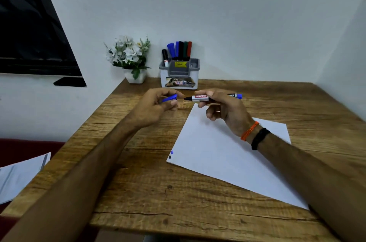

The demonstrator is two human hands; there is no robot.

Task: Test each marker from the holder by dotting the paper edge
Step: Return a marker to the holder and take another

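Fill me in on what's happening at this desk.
A person is testing markers. The right hand holds an uncapped marker, tip pointing left, above the table. The left hand holds its blue cap just off the tip. The white paper lies on the wooden table with a blue dot and a dark dot at its near left corner. More markers stand in the holder by the wall.
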